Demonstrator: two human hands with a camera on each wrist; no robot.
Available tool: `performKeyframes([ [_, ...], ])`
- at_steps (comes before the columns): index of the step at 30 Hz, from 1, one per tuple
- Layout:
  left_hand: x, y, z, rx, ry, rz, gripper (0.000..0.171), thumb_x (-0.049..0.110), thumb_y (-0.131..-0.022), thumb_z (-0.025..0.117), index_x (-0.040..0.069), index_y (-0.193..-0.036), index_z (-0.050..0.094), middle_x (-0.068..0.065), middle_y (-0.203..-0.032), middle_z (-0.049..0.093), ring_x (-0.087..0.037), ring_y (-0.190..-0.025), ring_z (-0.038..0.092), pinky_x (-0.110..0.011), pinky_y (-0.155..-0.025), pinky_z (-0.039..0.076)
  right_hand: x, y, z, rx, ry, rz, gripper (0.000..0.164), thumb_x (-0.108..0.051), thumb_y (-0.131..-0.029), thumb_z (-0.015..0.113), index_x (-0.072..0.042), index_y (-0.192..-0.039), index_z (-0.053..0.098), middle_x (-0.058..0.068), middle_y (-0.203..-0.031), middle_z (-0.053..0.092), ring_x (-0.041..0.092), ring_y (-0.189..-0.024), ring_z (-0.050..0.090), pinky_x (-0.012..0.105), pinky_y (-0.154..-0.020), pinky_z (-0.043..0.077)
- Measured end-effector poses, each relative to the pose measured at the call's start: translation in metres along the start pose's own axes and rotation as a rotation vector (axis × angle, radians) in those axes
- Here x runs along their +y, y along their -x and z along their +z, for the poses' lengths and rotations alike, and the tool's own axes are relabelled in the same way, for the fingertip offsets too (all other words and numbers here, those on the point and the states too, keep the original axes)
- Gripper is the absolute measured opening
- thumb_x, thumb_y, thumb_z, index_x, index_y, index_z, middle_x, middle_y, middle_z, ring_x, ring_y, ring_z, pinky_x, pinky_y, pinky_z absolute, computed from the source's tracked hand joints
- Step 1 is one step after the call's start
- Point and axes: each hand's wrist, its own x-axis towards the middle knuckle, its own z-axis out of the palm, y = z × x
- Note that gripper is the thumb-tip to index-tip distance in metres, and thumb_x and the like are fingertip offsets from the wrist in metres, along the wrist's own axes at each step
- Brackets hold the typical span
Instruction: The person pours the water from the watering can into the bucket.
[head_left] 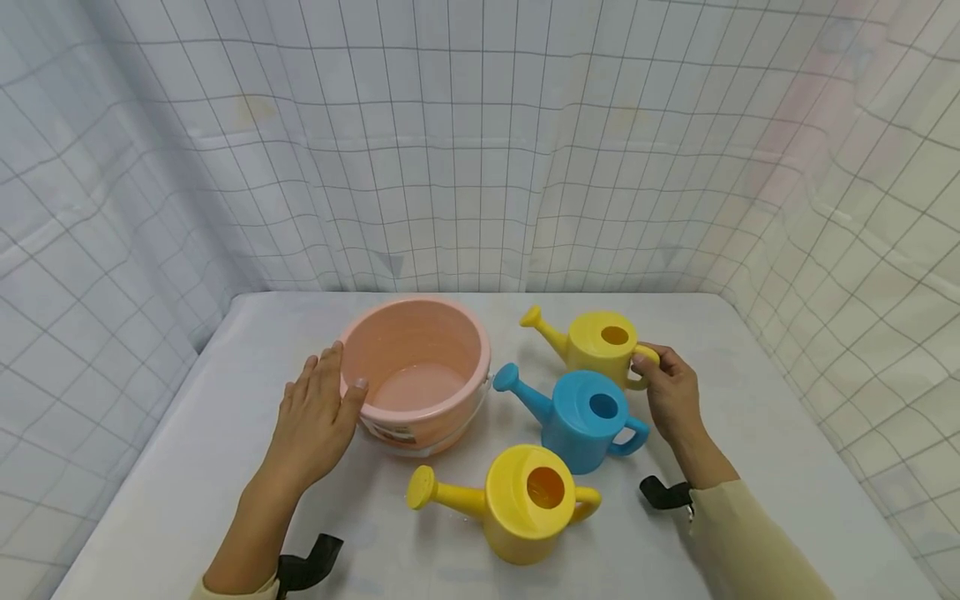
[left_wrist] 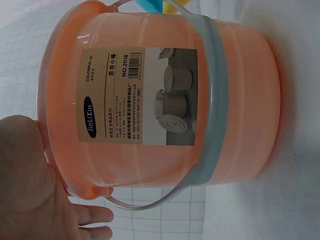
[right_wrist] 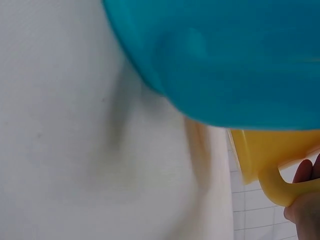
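A pink bucket [head_left: 429, 414] with a label and a pale handle stands left of centre on the table. My left hand [head_left: 311, 421] lies against its left rim, fingers straight and thumb over the edge; the left wrist view shows the palm side of that hand [left_wrist: 30, 185] beside the rim. At the back right, my right hand [head_left: 672, 392] grips the handle of a yellow watering can [head_left: 600, 346], whose spout points left. A blue watering can [head_left: 585, 425] stands just in front of it and fills the top of the right wrist view.
Nearest the front edge is a second yellow watering can [head_left: 522, 508], spout toward the left. The three cans form a slanting row right of the bucket. White table [head_left: 187, 467] under everything; a white grid-patterned curtain [head_left: 465, 167] encloses the back and sides.
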Motion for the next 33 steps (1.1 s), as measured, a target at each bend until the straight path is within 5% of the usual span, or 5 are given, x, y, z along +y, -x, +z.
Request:
performKeyframes([
  [8, -0.001, 0.000, 0.001, 0.007, -0.003, 0.003, 0.070, 0.051, -0.100, 0.024, 0.013, -0.153, -0.001, -0.022, -0.158, 0.011, -0.042, -0.146, 0.001, -0.069, -0.109, 0.004, -0.006, -0.005, -0.005, -0.011, 0.014, -0.014, 0.023, -0.022, -0.091, 0.063, -0.009, -0.110, 0.062, -0.008, -0.105, 0.059, 0.014, -0.101, 0.054, 0.016, -0.090, 0.045],
  [18, -0.002, 0.000, 0.002, 0.008, 0.001, -0.003, 0.070, 0.051, -0.100, 0.024, 0.013, -0.153, -0.001, -0.021, -0.158, 0.011, -0.041, -0.146, 0.001, -0.069, -0.109, 0.004, -0.022, -0.011, -0.007, -0.026, -0.130, -0.056, 0.020, -0.016, -0.089, 0.065, -0.007, -0.106, 0.062, -0.003, -0.104, 0.059, 0.014, -0.096, 0.055, 0.017, -0.088, 0.048],
  [33, -0.001, 0.001, 0.002, 0.020, 0.000, 0.003, 0.070, 0.050, -0.100, 0.025, 0.013, -0.153, 0.000, -0.021, -0.158, 0.011, -0.042, -0.146, 0.002, -0.069, -0.109, 0.004, -0.047, -0.012, -0.009, -0.056, -0.202, -0.080, 0.017, -0.014, -0.087, 0.067, -0.006, -0.102, 0.064, -0.002, -0.101, 0.060, 0.015, -0.093, 0.055, 0.018, -0.086, 0.048],
])
